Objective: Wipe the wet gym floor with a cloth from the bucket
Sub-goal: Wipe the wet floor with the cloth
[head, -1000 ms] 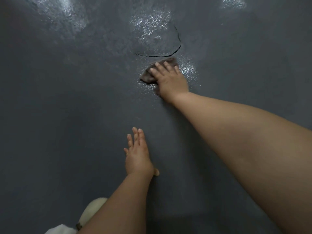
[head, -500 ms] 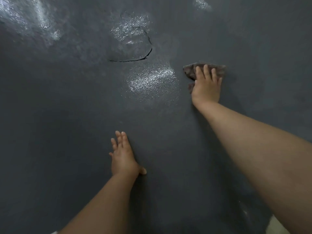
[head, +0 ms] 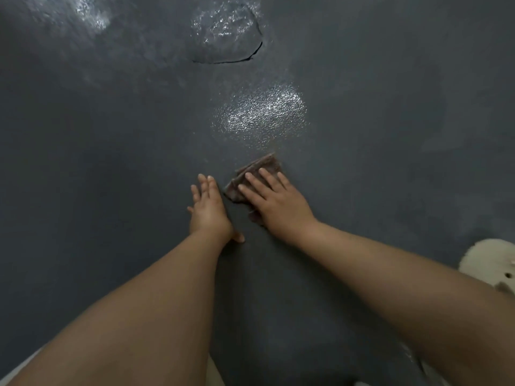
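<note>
Nearest the camera, both bare forearms extend forward and down over the dark grey textured floor (head: 111,168), the left from the lower left and the right from the lower right. At the right edge, beside the right forearm, a pale rounded object (head: 486,263) is partly in view; what it is cannot be told. The left hand (head: 209,211) lies palm down on the floor, fingers straight and close together, thumb out toward the right at the wrist side; it holds nothing. Just beside it, to its right, the right hand (head: 276,201) lies palm down on the cloth (head: 263,165), fingers straight and slightly spread, pressing the cloth flat against the floor rather than curling round it. The cloth is a brownish folded piece; its far corner and left edge project beyond the fingertips, and a small part shows under the heel of the hand. The cloth lies close to the left hand, with a narrow strip of floor between them. Beyond the cloth, a wet patch (head: 262,114) glints with reflected light. Farther on, a curved dark crack (head: 231,60) bounds a roughly round, raised-looking area of the floor surface, which also glistens. At the upper left, a second glint (head: 92,15) shows on the floor. The bucket is out of view.
</note>
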Available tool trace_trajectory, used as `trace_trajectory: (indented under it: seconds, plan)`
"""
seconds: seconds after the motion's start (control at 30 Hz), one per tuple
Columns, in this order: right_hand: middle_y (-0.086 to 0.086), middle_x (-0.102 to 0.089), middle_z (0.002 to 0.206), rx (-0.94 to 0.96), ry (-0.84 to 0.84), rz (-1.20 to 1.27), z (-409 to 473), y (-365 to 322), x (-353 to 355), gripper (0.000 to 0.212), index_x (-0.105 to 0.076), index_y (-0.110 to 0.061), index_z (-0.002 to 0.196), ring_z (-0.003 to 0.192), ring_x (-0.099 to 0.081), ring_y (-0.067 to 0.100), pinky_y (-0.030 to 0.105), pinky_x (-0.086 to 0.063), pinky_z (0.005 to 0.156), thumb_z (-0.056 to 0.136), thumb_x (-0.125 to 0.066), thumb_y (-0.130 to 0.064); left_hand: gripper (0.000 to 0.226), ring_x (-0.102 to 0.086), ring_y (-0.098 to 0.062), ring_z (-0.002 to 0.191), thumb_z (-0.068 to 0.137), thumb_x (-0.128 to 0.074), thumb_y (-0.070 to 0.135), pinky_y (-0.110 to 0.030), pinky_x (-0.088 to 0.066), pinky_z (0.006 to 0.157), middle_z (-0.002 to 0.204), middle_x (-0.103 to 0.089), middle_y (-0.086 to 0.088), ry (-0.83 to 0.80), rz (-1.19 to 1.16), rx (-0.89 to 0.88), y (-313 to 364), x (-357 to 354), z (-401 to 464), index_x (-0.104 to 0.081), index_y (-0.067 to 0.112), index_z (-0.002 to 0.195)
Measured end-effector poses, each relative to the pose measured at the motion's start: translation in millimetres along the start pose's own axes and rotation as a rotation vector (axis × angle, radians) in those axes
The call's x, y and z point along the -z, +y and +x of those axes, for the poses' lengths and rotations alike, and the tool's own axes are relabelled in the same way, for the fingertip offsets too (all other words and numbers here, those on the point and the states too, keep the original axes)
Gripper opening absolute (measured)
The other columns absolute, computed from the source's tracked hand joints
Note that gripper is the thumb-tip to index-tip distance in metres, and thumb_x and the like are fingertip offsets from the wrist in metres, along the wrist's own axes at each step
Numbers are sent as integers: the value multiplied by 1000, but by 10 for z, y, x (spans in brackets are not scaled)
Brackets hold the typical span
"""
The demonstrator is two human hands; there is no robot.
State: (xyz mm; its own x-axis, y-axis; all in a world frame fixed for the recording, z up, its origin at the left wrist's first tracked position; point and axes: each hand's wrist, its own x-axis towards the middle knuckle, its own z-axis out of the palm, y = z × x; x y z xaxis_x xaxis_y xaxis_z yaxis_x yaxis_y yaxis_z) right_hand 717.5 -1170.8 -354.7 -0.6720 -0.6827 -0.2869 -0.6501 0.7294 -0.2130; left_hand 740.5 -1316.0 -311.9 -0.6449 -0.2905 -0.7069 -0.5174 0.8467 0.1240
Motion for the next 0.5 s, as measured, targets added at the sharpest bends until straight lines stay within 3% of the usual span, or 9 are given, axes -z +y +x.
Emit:
trace_trajectory:
  seconds: [0.07, 0.13, 0.23, 0.3, 0.37, 0.43, 0.5]
  plan:
    - [8, -51, 139, 90, 7, -50, -18, 173, 42, 51, -55, -20, 132, 127, -49, 33, 47, -37, 104, 84, -49, -35, 145, 17, -24, 144, 51, -92, 23, -49, -7, 115, 155, 24, -3, 3, 10, 1, -9, -3, 6, 16, 9, 148]
    - [8, -61, 128, 72, 18, -79, -50, 368, 55, 51, -64, -19, 123, 115, -59, 32, 48, -46, 94, 80, -40, -33, 146, 17, -25, 144, 51, -92, 23, -49, -7, 115, 155, 24, -3, 2, 17, -4, -19, -20, 18, 16, 8, 148]
    - [11, -62, 126, -56, 89, -24, -155, 671, 73, 46, -65, -15, 120, 113, -59, 36, 53, -45, 92, 76, -54, -26, 146, 18, -26, 143, 52, -92, 23, -50, -6, 115, 154, 26, -4, 1, 32, -5, -14, -32, 29, 18, 8, 147]
    - [12, -53, 137, -207, 184, 52, -263, 828, 60, 52, -58, -14, 129, 125, -49, 36, 52, -36, 102, 78, -60, -20, 145, 19, -27, 143, 54, -91, 24, -50, -6, 115, 154, 28, -5, -7, 54, -5, -10, -32, 39, 20, 7, 147]
    - [7, -34, 151, -392, 219, 109, -409, 935, 101, 55, -42, -17, 142, 140, -29, 30, 43, -20, 113, 89, -55, -19, 145, 19, -28, 143, 56, -90, 27, -49, -7, 115, 153, 29, -6, -14, 85, 2, -5, -30, 35, 21, 7, 146]
    - [3, -19, 157, -577, 233, 166, -576, 1024, 94, 57, -28, -20, 148, 145, -13, 25, 37, -9, 116, 95, -48, -19, 143, 17, -29, 144, 58, -89, 31, -49, -8, 115, 153, 28, -8, -16, 121, -4, -1, -21, 13, 21, 7, 146]
    - [3, -14, 158, -745, 236, 194, -765, 1084, 66, 56, -22, -18, 150, 146, -8, 24, 35, -6, 117, 97, -43, -17, 138, 14, -30, 144, 61, -87, 34, -48, -10, 116, 154, 26, -9, -15, 150, -28, 3, -12, -23, 18, 8, 147]
